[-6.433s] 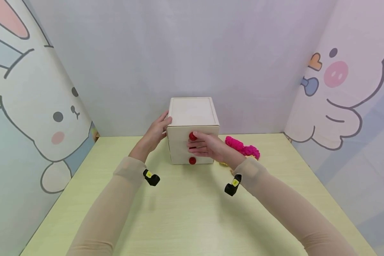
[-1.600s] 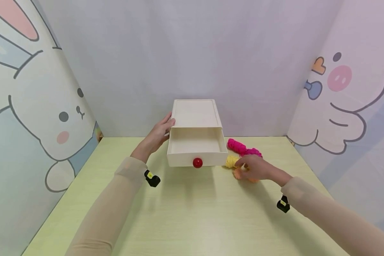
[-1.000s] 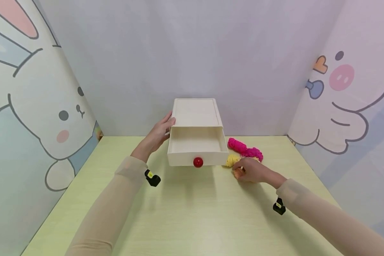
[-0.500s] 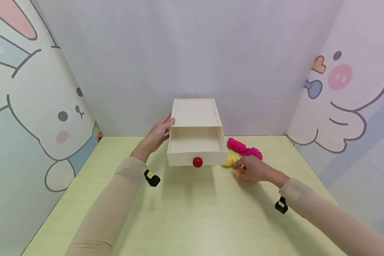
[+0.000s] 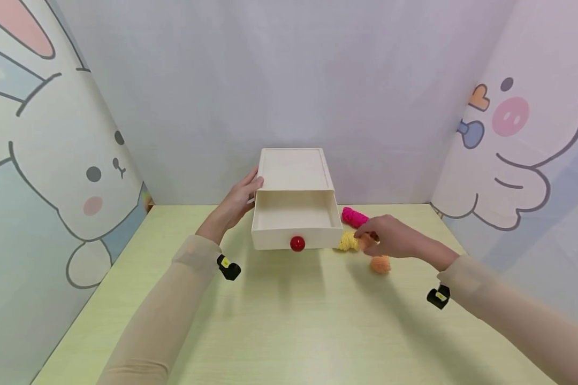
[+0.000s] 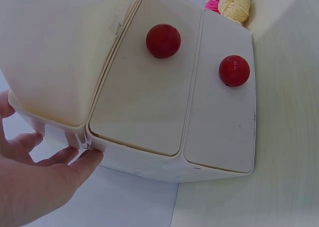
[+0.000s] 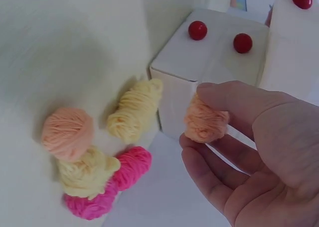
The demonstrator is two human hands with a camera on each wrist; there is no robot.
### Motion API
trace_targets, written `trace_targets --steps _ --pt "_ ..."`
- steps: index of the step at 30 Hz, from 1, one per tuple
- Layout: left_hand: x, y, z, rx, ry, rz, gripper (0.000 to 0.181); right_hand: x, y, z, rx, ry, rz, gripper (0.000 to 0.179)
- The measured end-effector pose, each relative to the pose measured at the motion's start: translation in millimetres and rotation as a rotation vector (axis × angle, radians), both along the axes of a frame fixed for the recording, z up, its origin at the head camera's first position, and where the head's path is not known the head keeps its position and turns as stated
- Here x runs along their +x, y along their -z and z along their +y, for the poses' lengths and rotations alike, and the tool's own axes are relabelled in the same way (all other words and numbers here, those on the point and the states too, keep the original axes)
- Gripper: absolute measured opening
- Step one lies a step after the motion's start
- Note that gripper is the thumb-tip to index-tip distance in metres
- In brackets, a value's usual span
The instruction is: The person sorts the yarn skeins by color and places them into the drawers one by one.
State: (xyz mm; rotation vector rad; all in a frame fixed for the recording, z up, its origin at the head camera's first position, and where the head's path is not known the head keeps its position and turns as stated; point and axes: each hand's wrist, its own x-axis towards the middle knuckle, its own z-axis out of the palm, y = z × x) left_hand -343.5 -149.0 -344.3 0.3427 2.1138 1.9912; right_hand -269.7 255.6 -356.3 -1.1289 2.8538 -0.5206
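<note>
A small white drawer cabinet [image 5: 296, 168] stands against the back wall. Its top drawer [image 5: 270, 239], with a red knob [image 5: 297, 244], is pulled out and looks bare inside. My left hand [image 5: 233, 208] rests on the cabinet's left side, thumb at the top edge, fingertips [image 6: 89, 162] against the side wall. Between thumb and fingers my right hand [image 5: 395, 238] pinches a small peach ball of yarn [image 7: 205, 120], held up off the table to the right of the drawer. A second peach ball of yarn [image 5: 380, 264] lies on the table below that hand.
Yellow yarn balls [image 7: 134, 110] and magenta yarn balls [image 7: 133, 167] lie right of the cabinet. Two lower drawers [image 6: 139, 77] are closed, each with a red knob. The pale wooden table [image 5: 289, 326] meets cartoon-printed side panels [image 5: 510, 160].
The top drawer was closed earlier and is now out. My right hand left the drawer knob, reached the peach yarn and lifted one ball. My left hand stays on the cabinet.
</note>
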Motion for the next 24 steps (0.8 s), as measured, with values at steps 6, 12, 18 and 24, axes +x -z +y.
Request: trace_targets --steps 6,12,18,24 --pt "0.5 -0.2 0.2 0.011 -0.005 -0.004 0.069 4.5 -43.1 -9 0.015 -0.003 0.060 0.028" --pt "2.4 -1.4 -0.1 0.010 -0.005 -0.006 0.069 0.5 -77.9 -20 -0.019 -0.023 0.117 0.027" --pt "-0.2 -0.5 -0.2 -0.003 -0.001 -0.008 0.071 -3.0 -100.2 -35 -0.034 -0.032 0.134 0.025" --pt "-2.0 -0.1 -0.8 0.003 -0.004 -0.019 0.071 -5.5 -108.5 -58 -0.031 -0.017 0.075 0.028"
